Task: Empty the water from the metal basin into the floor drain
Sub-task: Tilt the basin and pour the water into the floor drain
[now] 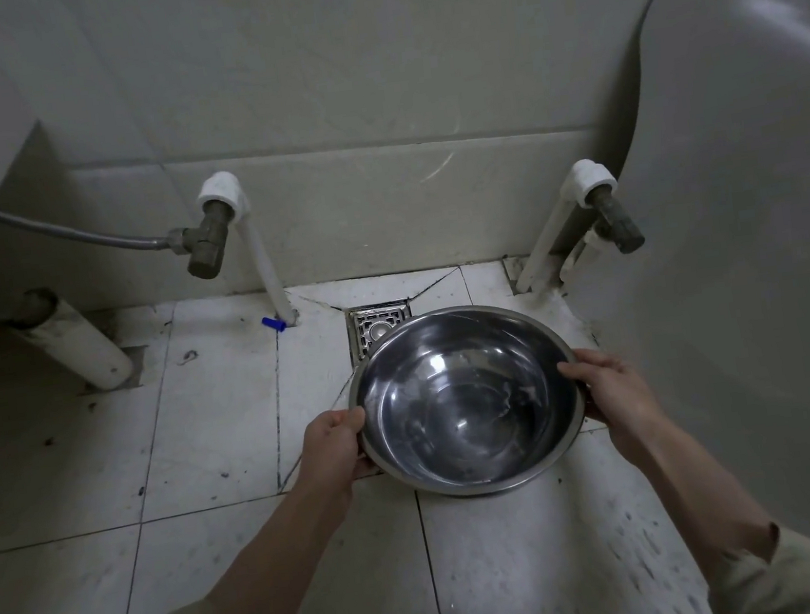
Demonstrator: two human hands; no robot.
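A round metal basin (465,401) with clear water in its bottom is held above the white tiled floor. My left hand (330,443) grips its left rim and my right hand (607,391) grips its right rim. The basin sits roughly level. Its far rim overlaps the square metal floor drain (375,328), which lies against the back wall and is partly hidden behind the basin.
Two white pipes with brass valves rise from the floor at the wall, one on the left (224,222) and one on the right (599,201). A small blue cap (273,324) lies by the left pipe. A large white fixture (755,264) crowds the right side; a thick drain pipe (75,342) slants at left.
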